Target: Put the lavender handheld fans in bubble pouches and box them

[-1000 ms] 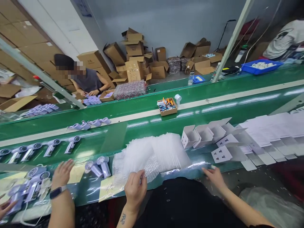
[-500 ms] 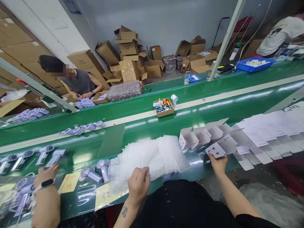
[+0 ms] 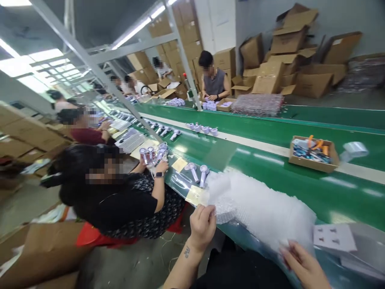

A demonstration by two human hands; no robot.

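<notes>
A pile of translucent bubble-wrap bags [image 3: 264, 204] lies spread over the green bench in front of me. My left hand [image 3: 203, 224] is closed at the near left edge of the pile, thumb against curled fingers; whatever it holds is hidden. Over the right end of the bags reaches my right hand [image 3: 299, 261], its fingers stretched out and slightly blurred, apart from any box. Just right of it rests a white carton [image 3: 333, 237] with small dark prints. Two pale purple round-headed devices with handles [image 3: 203, 174] lie beyond the bags' left end.
A co-worker in black [image 3: 105, 200] sits to my left, hands on similar devices. A cardboard tray of small parts [image 3: 313, 160] and a blurred whitish cylindrical device [image 3: 355, 150] stand on the bench. A yellow paper [image 3: 195, 194] lies near the edge. A slanted metal post [image 3: 120, 94] rises leftward.
The view has swung left, bringing the seated co-worker into sight. My right hand has let go of the white carton and moved left to the bags. My left hand stays closed.
</notes>
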